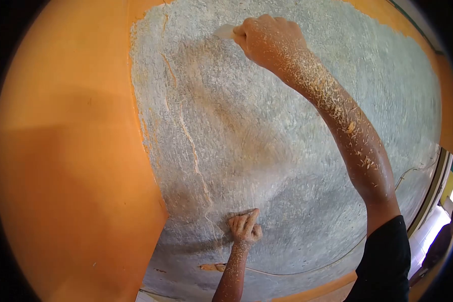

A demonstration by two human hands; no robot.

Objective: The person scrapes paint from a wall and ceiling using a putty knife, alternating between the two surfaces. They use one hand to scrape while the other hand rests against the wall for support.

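Note:
At the top of the wall my right hand [274,40] is closed on a scraper [224,32], whose pale blade points left against the bare grey surface. Light flakes cling to that hand and forearm. Much lower, my left hand [244,227] rests against the wall [312,151] with bent fingers partly spread; no tool shows in it. Dust and flakes cover it too. A pale, jagged crack [191,141] runs down the wall, left of both hands. Peeled orange paint [148,136] edges the grey area on its left side.
An orange-painted wall face [75,151] fills the left side. A thin cable [297,273] runs along the lower wall, near a broken orange-brown patch [211,267]. At the right stands a door or window frame [430,189] with bright light beyond it.

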